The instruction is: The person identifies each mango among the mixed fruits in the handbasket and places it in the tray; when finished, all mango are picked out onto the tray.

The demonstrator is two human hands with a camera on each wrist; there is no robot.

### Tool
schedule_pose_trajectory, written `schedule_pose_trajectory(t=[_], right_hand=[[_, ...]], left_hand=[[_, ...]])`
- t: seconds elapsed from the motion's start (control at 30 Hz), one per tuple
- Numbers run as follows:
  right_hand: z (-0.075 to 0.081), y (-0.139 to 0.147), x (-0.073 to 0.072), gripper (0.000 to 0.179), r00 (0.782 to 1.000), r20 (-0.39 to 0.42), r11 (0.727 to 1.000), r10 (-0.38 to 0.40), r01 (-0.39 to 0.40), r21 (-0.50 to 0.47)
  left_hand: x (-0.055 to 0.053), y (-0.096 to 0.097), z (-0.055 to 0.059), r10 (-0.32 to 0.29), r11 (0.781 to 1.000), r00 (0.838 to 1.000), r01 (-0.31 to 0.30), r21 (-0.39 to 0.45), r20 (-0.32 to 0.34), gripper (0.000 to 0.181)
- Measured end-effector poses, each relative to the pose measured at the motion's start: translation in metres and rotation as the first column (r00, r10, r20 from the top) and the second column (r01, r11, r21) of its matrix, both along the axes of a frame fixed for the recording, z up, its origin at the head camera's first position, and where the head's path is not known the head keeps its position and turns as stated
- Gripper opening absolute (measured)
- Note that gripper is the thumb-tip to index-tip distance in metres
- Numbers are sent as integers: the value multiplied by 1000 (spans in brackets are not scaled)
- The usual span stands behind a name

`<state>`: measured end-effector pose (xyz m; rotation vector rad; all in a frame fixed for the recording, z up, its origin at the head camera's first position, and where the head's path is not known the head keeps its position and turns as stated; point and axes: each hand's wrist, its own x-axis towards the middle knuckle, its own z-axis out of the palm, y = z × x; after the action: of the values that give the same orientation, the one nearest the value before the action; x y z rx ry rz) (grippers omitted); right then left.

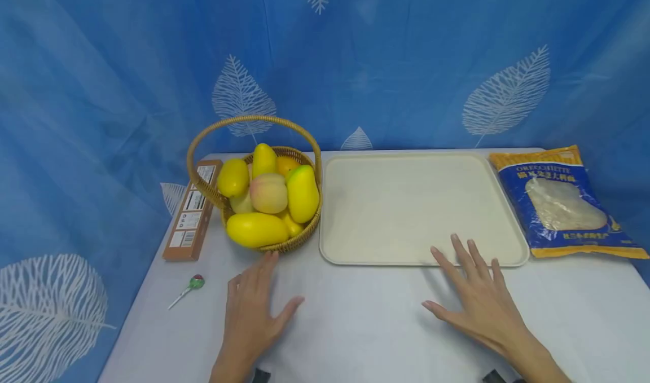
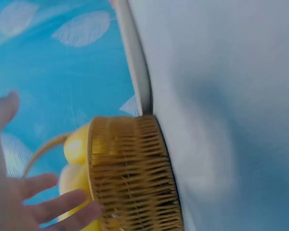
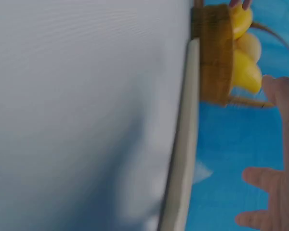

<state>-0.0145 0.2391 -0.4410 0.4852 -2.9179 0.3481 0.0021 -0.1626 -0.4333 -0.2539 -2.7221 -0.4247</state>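
Toward the table's [image 1: 355,321] back-left corner, a basket [image 1: 304,237] heaped with fruit [image 1: 269,193], just ahead of the left hand [image 1: 250,309] and well apart from the right hand [image 1: 479,305]; impossible to tell if touching. Just right of it, a tray [image 1: 391,202], long axis along the table's back edge. On the left, fingers pointing toward that edge, thumb out to the right. On the right, reaching back and to the left, fingertips across the tray's front edge in the head view, contact unclear. Fingers extended on both hands, gripping nothing.
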Motion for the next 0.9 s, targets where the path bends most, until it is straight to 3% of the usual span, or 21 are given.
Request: schedule_pose_trajectory(t=[0.07,0.1,0.13,0.2,0.27,0.33,0.43,0.6,0.7,0.9], right_hand=[[5,-11,-9,97,997,-43,998,57,-58,-34],[8,-18,-13,95,995,-57,995,84,-87,-47],[11,-25,-18,93,991,-71,991,111,-115,-61],[16,-40,-27,89,980,-109,981,164,-174,-88],[21,-54,-36,84,965,-144,966,217,-234,-108],[26,-69,-45,81,948,-174,949,265,-289,-128],[33,-91,-61,80,922,-203,920,331,-363,-150],[41,-127,-93,85,880,-260,875,398,-449,-181],[44,-148,-112,83,858,-297,854,419,-484,-194],[44,-180,-140,79,836,-320,835,445,-517,-190]], left_hand=[[-7,-5,2,36,979,997,-23,200,-62,80],[-10,-7,2,66,950,994,-36,311,-85,75],[-13,-9,2,98,906,990,-47,421,-102,70],[-19,-12,3,173,792,978,-65,607,-120,62],[-23,-12,3,239,679,964,-80,729,-116,61],[-27,-11,4,285,615,952,-94,783,-110,66],[-32,-5,8,306,576,948,-112,809,-87,80],[-38,3,14,270,543,963,-138,828,-16,93],[-41,3,12,236,525,971,-162,835,40,97],[-44,0,3,203,524,973,-200,828,106,98]])
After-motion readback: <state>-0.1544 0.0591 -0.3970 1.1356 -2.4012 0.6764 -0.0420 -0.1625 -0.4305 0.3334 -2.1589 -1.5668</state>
